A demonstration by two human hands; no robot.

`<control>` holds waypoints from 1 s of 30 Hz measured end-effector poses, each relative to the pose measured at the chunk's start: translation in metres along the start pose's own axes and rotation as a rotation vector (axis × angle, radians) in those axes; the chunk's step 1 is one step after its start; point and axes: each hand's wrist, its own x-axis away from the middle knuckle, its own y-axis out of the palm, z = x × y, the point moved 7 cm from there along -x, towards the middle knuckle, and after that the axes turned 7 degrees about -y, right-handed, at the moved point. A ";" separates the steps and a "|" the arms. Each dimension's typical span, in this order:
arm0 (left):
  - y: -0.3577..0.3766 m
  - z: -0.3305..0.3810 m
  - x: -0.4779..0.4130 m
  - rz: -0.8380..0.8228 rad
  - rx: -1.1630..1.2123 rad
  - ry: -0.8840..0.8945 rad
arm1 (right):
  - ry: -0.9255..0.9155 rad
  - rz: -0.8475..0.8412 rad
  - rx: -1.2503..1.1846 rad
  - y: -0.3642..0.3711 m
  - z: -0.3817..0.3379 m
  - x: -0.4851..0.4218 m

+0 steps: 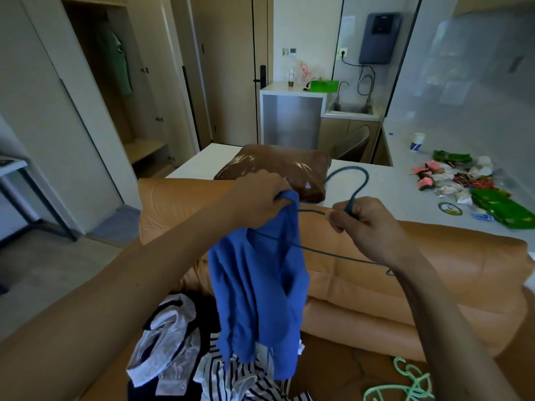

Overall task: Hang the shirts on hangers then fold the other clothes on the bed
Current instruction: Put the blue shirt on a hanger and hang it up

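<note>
A blue shirt [257, 296] hangs in the air above the tan sofa [405, 285]. My left hand [257, 198] grips its top edge. My right hand [364, 224] grips the neck of a dark teal wire hanger [351, 180], just below the hook. One arm of the hanger passes into the shirt's opening; the other arm runs out under my right wrist. Below lie a striped black-and-white garment [231, 377] and a white sheer garment [165, 342] in a heap on the seat.
Pale green hangers [405, 383] lie on the sofa seat at lower right. A brown cushion [275, 169] sits on the white counter [405, 175] behind the sofa, with packets and a paper cup [417, 141] farther right. An open wardrobe [115, 82] with a green garment stands at left.
</note>
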 end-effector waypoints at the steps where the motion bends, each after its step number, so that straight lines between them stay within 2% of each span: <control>1: 0.003 0.002 0.001 -0.017 0.065 0.003 | 0.004 0.023 -0.009 0.002 0.000 -0.003; 5: 0.010 0.001 0.009 -0.063 0.277 0.028 | 0.061 0.096 -0.057 0.002 0.015 -0.005; 9: 0.009 0.012 0.019 0.014 0.240 0.193 | 0.135 0.180 0.067 -0.001 0.022 -0.005; 12: 0.006 0.004 0.013 0.089 0.251 0.178 | 0.088 0.473 0.484 -0.014 0.000 0.007; 14: 0.002 0.000 0.010 0.120 0.283 0.163 | -0.030 0.714 0.523 -0.013 -0.023 0.031; 15: -0.001 -0.002 0.009 0.136 0.287 0.155 | -0.149 0.766 0.481 -0.002 -0.036 0.044; 17: -0.009 -0.004 0.008 0.173 0.273 0.152 | -0.296 0.670 0.333 0.039 -0.046 0.063; 18: -0.012 -0.004 0.007 0.182 0.266 0.158 | -0.253 0.583 0.221 0.061 -0.040 0.066; 21: -0.019 -0.004 0.007 0.184 0.262 0.162 | 0.152 0.422 -0.082 0.115 0.006 0.052; 23: -0.022 -0.001 0.009 0.180 0.264 0.169 | 0.328 0.420 -0.174 0.137 0.036 0.034; 27: -0.030 0.003 0.016 0.186 0.252 0.203 | 0.533 0.490 -0.257 0.156 0.074 0.000; 30: -0.044 -0.010 0.024 0.235 0.234 0.189 | 0.484 0.478 -0.092 0.135 0.079 -0.006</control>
